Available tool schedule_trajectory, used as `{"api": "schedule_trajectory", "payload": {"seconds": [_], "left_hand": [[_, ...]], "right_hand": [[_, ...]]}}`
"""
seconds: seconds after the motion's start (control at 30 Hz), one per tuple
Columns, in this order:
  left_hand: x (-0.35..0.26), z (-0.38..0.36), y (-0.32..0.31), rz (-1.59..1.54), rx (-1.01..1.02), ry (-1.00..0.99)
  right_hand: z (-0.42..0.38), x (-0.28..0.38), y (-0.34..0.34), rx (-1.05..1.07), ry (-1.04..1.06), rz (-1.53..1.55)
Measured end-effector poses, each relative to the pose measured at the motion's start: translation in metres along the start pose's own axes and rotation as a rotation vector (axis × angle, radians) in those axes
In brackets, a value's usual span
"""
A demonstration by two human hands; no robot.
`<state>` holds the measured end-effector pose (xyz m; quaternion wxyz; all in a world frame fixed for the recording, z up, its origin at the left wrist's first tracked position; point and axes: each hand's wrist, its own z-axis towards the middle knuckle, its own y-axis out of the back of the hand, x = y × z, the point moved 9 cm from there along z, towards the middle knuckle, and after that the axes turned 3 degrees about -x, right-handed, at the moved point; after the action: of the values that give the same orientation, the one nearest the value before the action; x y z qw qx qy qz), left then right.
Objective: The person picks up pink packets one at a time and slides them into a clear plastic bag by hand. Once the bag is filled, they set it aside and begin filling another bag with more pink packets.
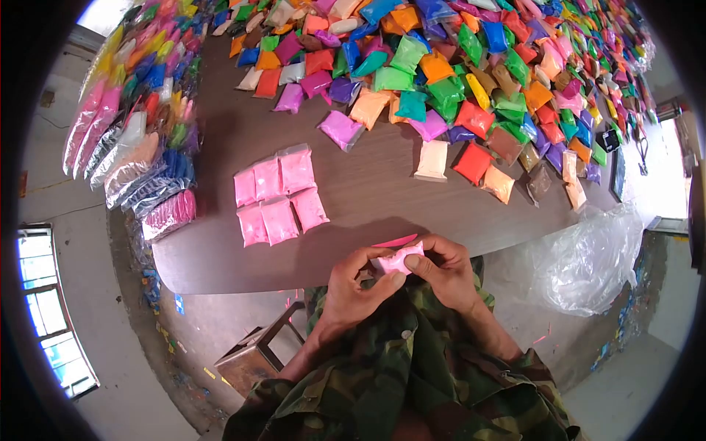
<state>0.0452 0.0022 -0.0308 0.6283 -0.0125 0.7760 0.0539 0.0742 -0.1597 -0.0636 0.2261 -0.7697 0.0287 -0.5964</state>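
Observation:
Between my two hands, over the table's near edge, is a small light pink packet (401, 259). My left hand (362, 285) pinches its left side with thumb and fingers. My right hand (446, 273) grips its right side, the thumb pressed on its front. A flat, darker pink piece (395, 241) shows just behind the packet, near my fingertips; what it rests on is hard to tell. Left of my hands, several pink packets (279, 220) lie in two rows on the brown table (368, 191).
A large heap of colourful packets (441, 92) covers the table's far and right parts. Stacked bags of packets (151, 165) line the left side. A clear plastic bag (588, 264) hangs at the right edge. A stool (254, 356) stands below, left of my lap.

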Motion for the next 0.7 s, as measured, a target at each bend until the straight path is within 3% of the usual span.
{"api": "schedule_trajectory", "payload": {"seconds": [0.1, 0.3, 0.4, 0.5, 0.6, 0.7], "left_hand": [[0.013, -0.003, 0.005, 0.0, -0.01, 0.108], [0.001, 0.0, 0.004, 0.191, 0.091, -0.066], [-0.002, 0.002, 0.001, 0.198, 0.13, 0.049], [0.01, 0.001, -0.003, -0.024, 0.139, 0.094], [0.009, 0.0, 0.0, 0.02, 0.103, 0.14], [0.017, 0.0, 0.002, 0.01, 0.066, 0.124]], "right_hand": [[-0.001, 0.0, -0.008, -0.013, -0.01, 0.013], [-0.002, 0.006, -0.016, 0.007, -0.14, -0.015], [-0.003, 0.003, -0.005, 0.074, -0.069, -0.124], [-0.004, 0.001, 0.001, 0.04, -0.061, -0.072], [-0.003, 0.004, 0.003, -0.04, -0.003, 0.085], [-0.003, 0.004, 0.0, -0.034, -0.008, 0.016]]}}
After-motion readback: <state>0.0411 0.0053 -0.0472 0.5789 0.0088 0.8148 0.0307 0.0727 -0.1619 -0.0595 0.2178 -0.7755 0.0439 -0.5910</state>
